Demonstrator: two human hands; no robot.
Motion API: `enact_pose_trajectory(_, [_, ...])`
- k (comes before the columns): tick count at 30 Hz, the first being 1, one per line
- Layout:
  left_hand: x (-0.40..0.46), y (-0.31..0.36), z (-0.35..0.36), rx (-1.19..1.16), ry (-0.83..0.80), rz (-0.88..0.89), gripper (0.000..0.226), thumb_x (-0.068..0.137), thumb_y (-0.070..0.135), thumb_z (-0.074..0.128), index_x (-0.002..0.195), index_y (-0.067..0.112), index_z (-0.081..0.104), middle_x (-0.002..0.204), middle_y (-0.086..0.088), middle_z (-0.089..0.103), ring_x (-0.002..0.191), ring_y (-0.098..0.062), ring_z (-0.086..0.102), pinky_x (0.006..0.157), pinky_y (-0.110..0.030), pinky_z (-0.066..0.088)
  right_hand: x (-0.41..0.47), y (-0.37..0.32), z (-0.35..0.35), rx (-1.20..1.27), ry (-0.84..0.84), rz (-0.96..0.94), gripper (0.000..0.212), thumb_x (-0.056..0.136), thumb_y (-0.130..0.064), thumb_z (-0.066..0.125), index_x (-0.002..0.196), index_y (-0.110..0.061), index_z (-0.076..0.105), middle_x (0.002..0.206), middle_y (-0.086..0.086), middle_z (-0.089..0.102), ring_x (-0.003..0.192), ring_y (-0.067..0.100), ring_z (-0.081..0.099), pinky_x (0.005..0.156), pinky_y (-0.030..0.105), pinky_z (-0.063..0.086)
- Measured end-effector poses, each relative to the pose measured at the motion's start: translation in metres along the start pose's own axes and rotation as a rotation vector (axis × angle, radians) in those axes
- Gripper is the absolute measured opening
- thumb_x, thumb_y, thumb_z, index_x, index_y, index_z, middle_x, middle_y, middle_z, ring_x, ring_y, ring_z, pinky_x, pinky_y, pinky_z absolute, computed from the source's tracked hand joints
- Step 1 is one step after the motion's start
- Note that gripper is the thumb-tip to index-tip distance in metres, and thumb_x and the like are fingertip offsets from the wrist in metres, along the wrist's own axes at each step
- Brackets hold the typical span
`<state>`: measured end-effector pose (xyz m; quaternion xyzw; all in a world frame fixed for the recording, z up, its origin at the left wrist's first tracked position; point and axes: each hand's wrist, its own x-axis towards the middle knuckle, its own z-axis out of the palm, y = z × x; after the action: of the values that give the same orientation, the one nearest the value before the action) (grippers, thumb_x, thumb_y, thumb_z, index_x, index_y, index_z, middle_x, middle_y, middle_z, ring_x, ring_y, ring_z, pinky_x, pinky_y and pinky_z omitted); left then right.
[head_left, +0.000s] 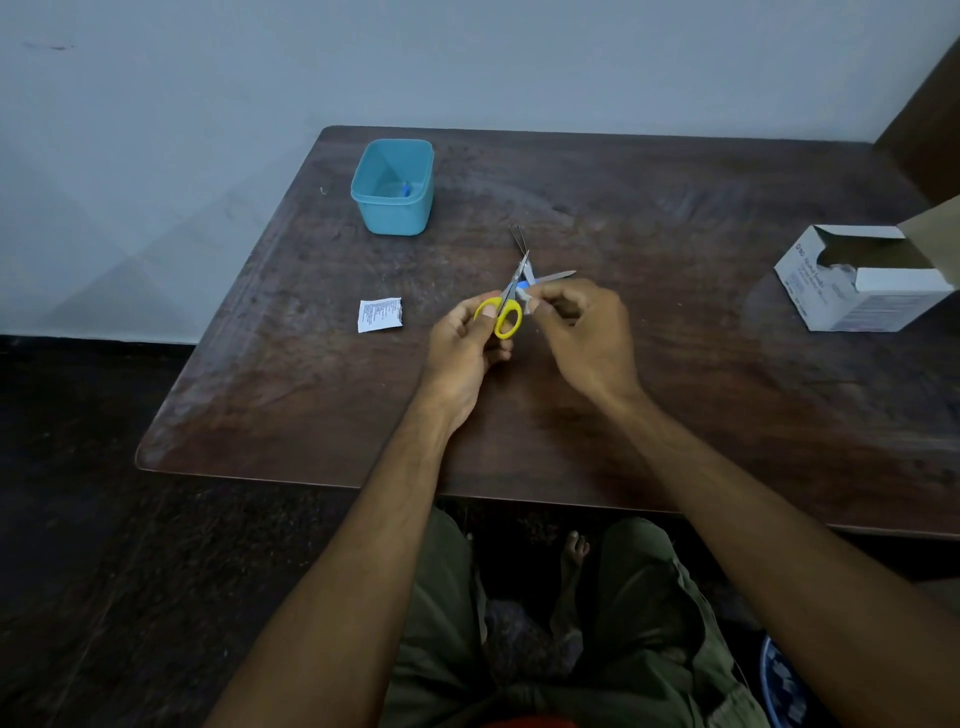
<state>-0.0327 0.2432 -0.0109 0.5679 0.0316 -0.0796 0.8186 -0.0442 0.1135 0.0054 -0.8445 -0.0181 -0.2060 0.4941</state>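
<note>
Over table (675, 395) ctr: left grip (462, 343) clenched on yellow scissors (508, 318), thumb thru a loop, blades apart. Right grip (582, 332) pinches small white-blue piece (524, 287) btwn blades. White sachet (380, 314) lies just left; open box (857, 296) far right; teal tub (393, 208) at back.

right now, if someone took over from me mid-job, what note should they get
Left hand: grip on the yellow scissors, blades open, above the table.
Right hand: pinches a small white and blue piece between the blades.
Done: one small blue bit lies in the teal tub; a white sachet lies left of the hands.
Left: the cut looks not yet made; the swab box stands open at the far right.
</note>
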Motion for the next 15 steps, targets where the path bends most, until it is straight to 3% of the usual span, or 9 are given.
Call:
enact_pose_trajectory(3, [-0.001, -0.004, 0.003, 0.050, 0.031, 0.028, 0.019, 0.100, 0.007, 0.045, 0.113, 0.002, 0.057, 0.083, -0.007, 0.064, 0.064, -0.010, 0.060, 0.062, -0.020, 0.054, -0.009, -0.004, -0.001, -0.268, -0.068, -0.188, 0.020, 0.086, -0.009, 0.059, 0.098, -0.016, 0.073, 0.096, 0.000, 0.068, 0.089, 0.015, 0.063, 0.073, 0.028, 0.050])
enact_pose_trajectory(6, [-0.001, -0.005, 0.002, 0.057, 0.012, 0.021, 0.021, 0.100, 0.004, 0.043, 0.111, 0.002, 0.061, 0.088, -0.005, 0.069, 0.074, -0.007, 0.068, 0.073, -0.022, 0.058, -0.006, -0.004, 0.000, -0.451, -0.120, -0.217, 0.025, 0.087, -0.008, 0.055, 0.105, -0.014, 0.072, 0.102, 0.005, 0.065, 0.097, 0.024, 0.059, 0.074, 0.034, 0.049])
enact_pose_trajectory(9, [-0.001, -0.006, 0.000, 0.038, 0.012, -0.009, 0.022, 0.099, 0.002, 0.044, 0.108, 0.001, 0.064, 0.084, -0.003, 0.070, 0.074, -0.007, 0.069, 0.075, -0.023, 0.058, -0.006, -0.004, 0.003, -0.611, -0.154, -0.257, 0.023, 0.089, -0.012, 0.054, 0.105, -0.014, 0.070, 0.104, 0.006, 0.061, 0.101, 0.025, 0.054, 0.068, 0.033, 0.046])
enact_pose_trajectory(12, [0.000, -0.006, -0.001, 0.009, 0.041, -0.032, 0.021, 0.098, 0.003, 0.047, 0.109, -0.002, 0.064, 0.083, -0.004, 0.069, 0.075, -0.009, 0.066, 0.077, -0.025, 0.058, -0.014, -0.007, 0.004, -0.733, -0.172, -0.351, 0.014, 0.090, -0.016, 0.057, 0.095, -0.012, 0.069, 0.097, 0.005, 0.060, 0.094, 0.026, 0.055, 0.060, 0.031, 0.038])
enact_pose_trajectory(15, [0.000, -0.006, -0.001, 0.008, 0.039, -0.028, 0.020, 0.099, 0.004, 0.047, 0.102, 0.003, 0.066, 0.082, -0.001, 0.071, 0.074, -0.006, 0.068, 0.073, -0.024, 0.058, -0.023, -0.010, 0.002, -0.742, -0.192, -0.436, 0.015, 0.089, -0.014, 0.059, 0.095, -0.008, 0.071, 0.089, 0.008, 0.062, 0.084, 0.029, 0.058, 0.057, 0.032, 0.042])
